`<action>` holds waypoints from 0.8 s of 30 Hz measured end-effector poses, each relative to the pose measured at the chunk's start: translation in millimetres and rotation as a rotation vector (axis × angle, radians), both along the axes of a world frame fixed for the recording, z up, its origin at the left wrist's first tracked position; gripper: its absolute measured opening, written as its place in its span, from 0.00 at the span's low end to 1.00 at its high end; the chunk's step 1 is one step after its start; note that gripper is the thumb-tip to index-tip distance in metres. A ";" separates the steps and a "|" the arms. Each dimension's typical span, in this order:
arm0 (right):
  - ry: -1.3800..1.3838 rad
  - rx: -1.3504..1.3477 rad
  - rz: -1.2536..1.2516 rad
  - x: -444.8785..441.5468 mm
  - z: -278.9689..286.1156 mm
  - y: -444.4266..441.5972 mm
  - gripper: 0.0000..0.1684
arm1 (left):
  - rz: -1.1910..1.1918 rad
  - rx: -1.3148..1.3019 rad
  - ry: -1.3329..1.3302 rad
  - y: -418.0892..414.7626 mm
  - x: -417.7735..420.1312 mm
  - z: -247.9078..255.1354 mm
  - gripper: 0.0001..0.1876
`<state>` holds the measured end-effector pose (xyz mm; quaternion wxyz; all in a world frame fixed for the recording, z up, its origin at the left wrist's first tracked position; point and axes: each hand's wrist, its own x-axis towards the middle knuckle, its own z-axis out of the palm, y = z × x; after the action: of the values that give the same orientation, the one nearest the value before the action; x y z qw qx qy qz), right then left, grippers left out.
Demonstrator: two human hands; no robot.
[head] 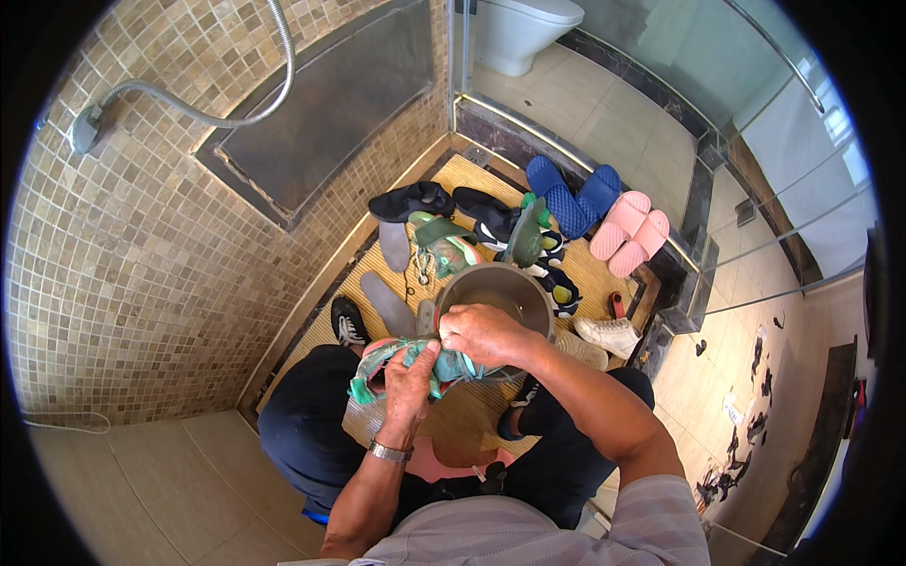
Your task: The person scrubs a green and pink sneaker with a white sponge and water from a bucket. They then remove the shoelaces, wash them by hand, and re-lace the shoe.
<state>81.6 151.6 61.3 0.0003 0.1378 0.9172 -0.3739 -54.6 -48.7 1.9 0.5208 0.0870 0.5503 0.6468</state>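
Note:
A teal sneaker [460,362] with pink-orange trim lies across my hands, at the near side of a grey-brown bucket [444,286] holding cloudy liquid. My left hand [409,385] holds it near its opening, thumb on top. Fingers of my right hand [485,336] are closed on its upper; the exact part pinched is hidden. Blue laces hang below that hand. Behind the bucket lie another green sneaker [456,256], a dark green scoop-like piece [527,237] and several black shoes [410,201]. Grey insoles [388,301] rest to the left.
Blue slippers [573,198] and pink slippers [630,233] line the dark shower kerb. A white shoe [609,336] and a beige shoe [577,350] stand right of the bucket. Left is a mosaic-tiled wall [141,283] with a shower hose [205,117]. Glass panels [771,240] border the right.

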 end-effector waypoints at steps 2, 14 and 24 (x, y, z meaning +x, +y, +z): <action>-0.066 -0.097 -0.055 1.9 -7.3 3.1 0.11 | -0.030 -0.085 0.024 -2.5 -1.1 -8.0 0.09; -0.216 -0.178 -0.127 -0.4 -73.7 -19.4 0.14 | 0.131 -0.201 -0.350 -8.8 25.0 -42.4 0.09; -0.335 -0.272 -0.070 0.3 -57.2 -3.9 0.13 | -0.057 -0.159 -0.263 -18.2 13.0 -43.0 0.10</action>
<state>81.9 147.6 4.1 0.1585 0.2282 0.8400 -0.4661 -41.6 -66.9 -41.1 0.6119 -0.0243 0.5243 0.5917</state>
